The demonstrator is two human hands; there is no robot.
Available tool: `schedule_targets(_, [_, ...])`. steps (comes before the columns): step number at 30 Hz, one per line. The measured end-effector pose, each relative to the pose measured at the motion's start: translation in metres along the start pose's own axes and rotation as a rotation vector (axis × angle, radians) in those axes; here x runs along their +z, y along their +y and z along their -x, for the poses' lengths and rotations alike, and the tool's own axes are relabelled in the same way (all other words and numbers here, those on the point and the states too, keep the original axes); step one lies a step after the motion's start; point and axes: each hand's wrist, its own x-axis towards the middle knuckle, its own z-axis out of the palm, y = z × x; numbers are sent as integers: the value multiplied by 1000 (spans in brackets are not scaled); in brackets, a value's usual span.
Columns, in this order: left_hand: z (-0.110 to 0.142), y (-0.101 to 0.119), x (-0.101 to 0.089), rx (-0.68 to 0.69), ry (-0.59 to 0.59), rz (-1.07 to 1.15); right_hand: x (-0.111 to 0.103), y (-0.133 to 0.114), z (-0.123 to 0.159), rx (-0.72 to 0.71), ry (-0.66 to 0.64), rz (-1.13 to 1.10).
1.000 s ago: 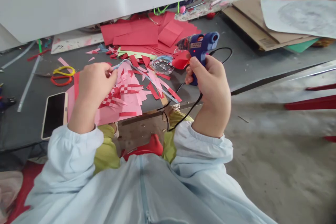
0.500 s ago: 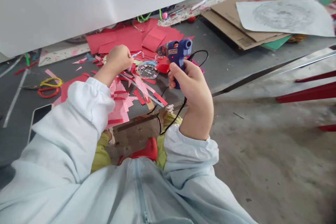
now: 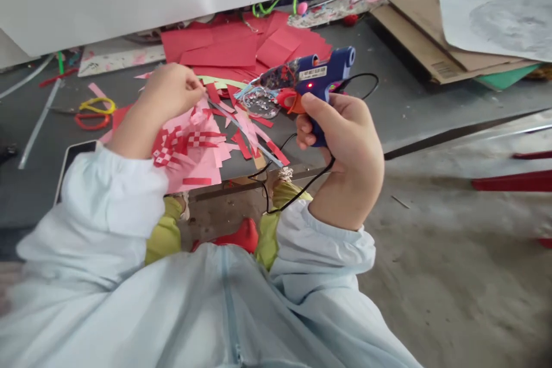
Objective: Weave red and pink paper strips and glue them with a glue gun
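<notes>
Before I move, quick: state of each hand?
Left hand: closed; whether the grip holds anything cannot be told.
Right hand: closed around the blue glue gun.

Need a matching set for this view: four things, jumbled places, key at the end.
Things
1. blue plastic glue gun
2. scissors with yellow and red handles
3. white paper sheet with a grey drawing
4. flat green sheet

Places
A. partly under the brown cardboard
B. on top of the brown cardboard
C. in the right hand
D. on the dark grey table, left of the pink paper

Pairs: 1-C, 2-D, 3-B, 4-A
</notes>
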Motion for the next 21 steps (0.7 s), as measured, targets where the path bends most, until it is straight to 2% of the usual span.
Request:
schedule_targets(2, [44,-20,-9,-82,76,-11,3,0,3,25,-56,35])
schedule_targets(4, [86,-36,-11,-177,79,25,8,2,5,51,-137,64])
schedule_targets(6, [119,-48,-5,-251,128,74,12,4,7,66,-223,84])
schedule_targets(8, [140,-57,5,-269,155,95,15,7,8,64,-282,110])
schedule_targets(11, [153,-66,23,-280,186,175,16,10,10,57,-286,169])
schedule_targets(15, [149,-66,40,-271,205,219,13,12,11,103,-227,206])
schedule_targets(21, [146,-69,54,-72,218,62,19,14,8,85,-250,222])
